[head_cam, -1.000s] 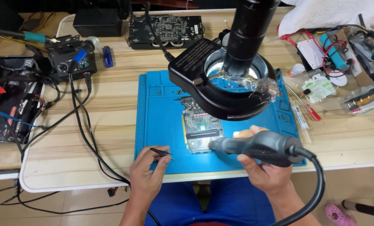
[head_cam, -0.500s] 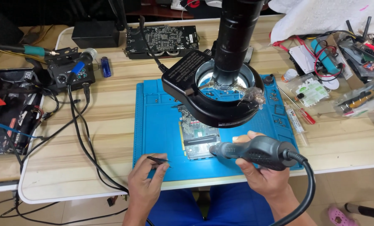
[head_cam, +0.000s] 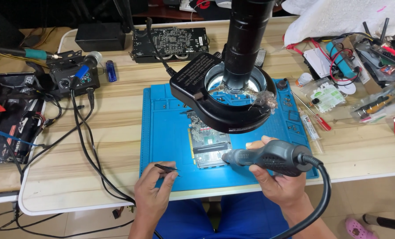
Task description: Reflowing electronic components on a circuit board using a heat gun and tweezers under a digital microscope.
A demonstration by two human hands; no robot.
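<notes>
Where cables sprawl, blue mat (head_cam: 162, 132)

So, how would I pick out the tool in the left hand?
Start at the blue work mat under the black ring-lit microscope. At the mat's near left edge, the left hand pinches thin black tweezers. Unlike the bulky grey corded handpiece in the right hand, they are slim and cordless.
</notes>
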